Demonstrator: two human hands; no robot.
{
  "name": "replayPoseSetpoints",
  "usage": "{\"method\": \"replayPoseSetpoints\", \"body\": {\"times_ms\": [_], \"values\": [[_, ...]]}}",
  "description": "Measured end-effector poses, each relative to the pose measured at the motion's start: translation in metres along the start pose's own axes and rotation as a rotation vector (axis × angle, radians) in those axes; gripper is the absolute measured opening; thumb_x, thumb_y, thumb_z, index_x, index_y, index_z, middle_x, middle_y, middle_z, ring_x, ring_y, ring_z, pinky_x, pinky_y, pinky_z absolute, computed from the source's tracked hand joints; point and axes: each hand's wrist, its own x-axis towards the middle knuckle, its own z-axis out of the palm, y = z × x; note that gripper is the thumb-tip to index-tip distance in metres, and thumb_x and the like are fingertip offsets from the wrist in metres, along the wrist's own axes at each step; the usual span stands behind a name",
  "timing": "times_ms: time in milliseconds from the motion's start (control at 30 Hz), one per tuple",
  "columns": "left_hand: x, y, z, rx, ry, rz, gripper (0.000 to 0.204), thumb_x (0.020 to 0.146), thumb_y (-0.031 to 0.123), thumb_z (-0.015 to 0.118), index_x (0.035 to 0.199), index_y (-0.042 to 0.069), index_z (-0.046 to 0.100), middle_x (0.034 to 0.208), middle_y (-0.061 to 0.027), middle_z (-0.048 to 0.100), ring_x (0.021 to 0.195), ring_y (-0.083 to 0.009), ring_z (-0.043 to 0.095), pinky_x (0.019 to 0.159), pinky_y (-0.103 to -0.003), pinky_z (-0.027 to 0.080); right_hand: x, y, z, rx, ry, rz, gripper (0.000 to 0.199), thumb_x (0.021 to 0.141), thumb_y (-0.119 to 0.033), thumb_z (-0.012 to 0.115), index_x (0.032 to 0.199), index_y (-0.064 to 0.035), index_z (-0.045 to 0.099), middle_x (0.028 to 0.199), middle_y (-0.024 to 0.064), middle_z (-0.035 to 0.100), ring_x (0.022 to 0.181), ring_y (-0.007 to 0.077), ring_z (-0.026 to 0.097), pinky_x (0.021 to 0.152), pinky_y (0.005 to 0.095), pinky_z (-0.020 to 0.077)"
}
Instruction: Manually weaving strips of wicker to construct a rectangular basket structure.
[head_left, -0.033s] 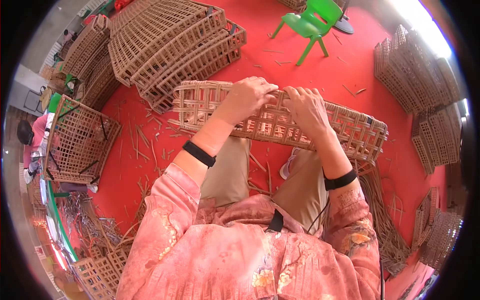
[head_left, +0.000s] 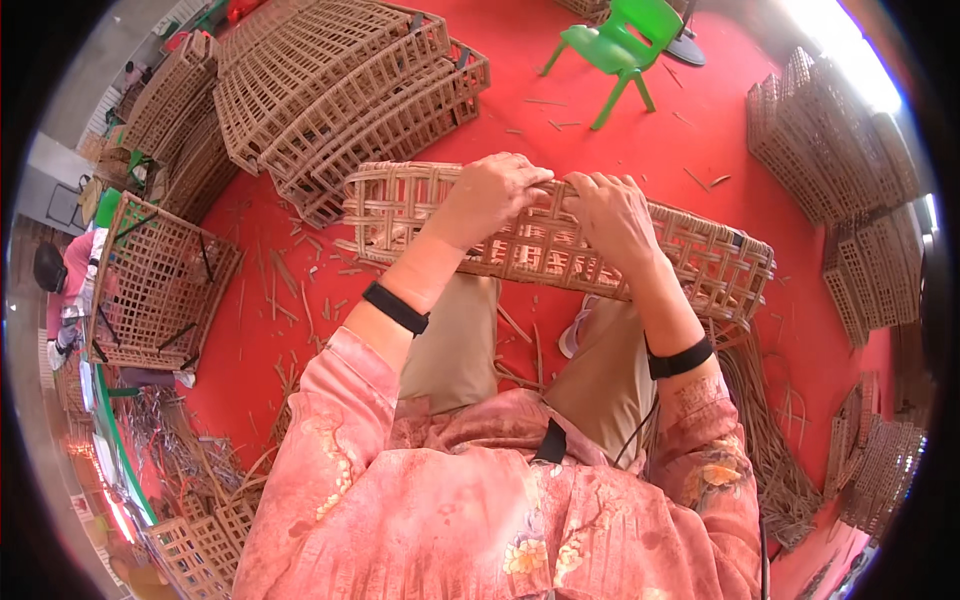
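A long woven rattan lattice panel (head_left: 700, 255) lies across my knees, running from left to right. My left hand (head_left: 490, 195) grips its upper edge near the middle, fingers curled over the weave. My right hand (head_left: 610, 215) sits right beside it, touching it, fingers pressed into the same edge of the panel. Black bands circle both wrists. Whether a loose strip is pinched between the fingers cannot be seen.
A stack of curved woven panels (head_left: 340, 90) lies on the red floor ahead to the left, and a green plastic chair (head_left: 615, 45) stands ahead. An open woven frame (head_left: 150, 285) stands left, more stacks (head_left: 830, 140) right. Loose rattan strips (head_left: 770, 440) lie by my right leg.
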Motion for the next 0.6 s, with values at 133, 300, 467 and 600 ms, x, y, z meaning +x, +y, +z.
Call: {"method": "replayPoseSetpoints", "body": {"times_ms": [133,300,467,600], "values": [[0.008,0.007,-0.012,-0.175,-0.062,-0.170,0.026,0.084,0.017,0.070,0.106,0.005,0.072,0.097,-0.0099,0.069,0.092,-0.0286,0.066,0.081,-0.038,0.053,0.002,0.015,0.000,0.243,-0.003,0.037,0.036,0.090,-0.028,0.065,0.119,-0.0067,0.064,0.099,0.0156,0.070,0.098,0.0338,0.066,0.087,0.0471,0.0474],[0.008,0.010,-0.015,-0.072,-0.138,-0.253,0.023,0.084,0.021,0.071,0.103,0.008,0.073,0.090,-0.0091,0.066,0.087,-0.0279,0.065,0.079,-0.039,0.052,-0.032,0.043,-0.028,0.192,0.041,0.141,0.045,0.085,-0.035,0.069,0.121,-0.0078,0.065,0.111,0.0148,0.069,0.110,0.0306,0.062,0.101,0.0449,0.0398],[0.009,0.007,-0.028,-0.117,-0.185,-0.359,0.024,0.083,0.020,0.072,0.104,0.007,0.073,0.091,-0.0085,0.067,0.087,-0.0259,0.066,0.080,-0.036,0.052,-0.028,0.042,-0.034,0.269,-0.093,0.218,0.043,0.080,-0.036,0.073,0.113,-0.0088,0.068,0.106,0.0123,0.069,0.104,0.0309,0.063,0.098,0.0452,0.0405],[-0.004,-0.009,-0.074,-0.228,-0.207,-0.361,0.025,0.086,0.015,0.071,0.108,0.003,0.073,0.095,-0.0065,0.070,0.087,-0.0167,0.067,0.078,-0.032,0.053,-0.012,0.010,-0.036,0.225,0.077,0.062,0.033,0.085,-0.030,0.069,0.111,-0.0092,0.069,0.097,0.0121,0.069,0.097,0.0313,0.064,0.090,0.0442,0.0445]]}}
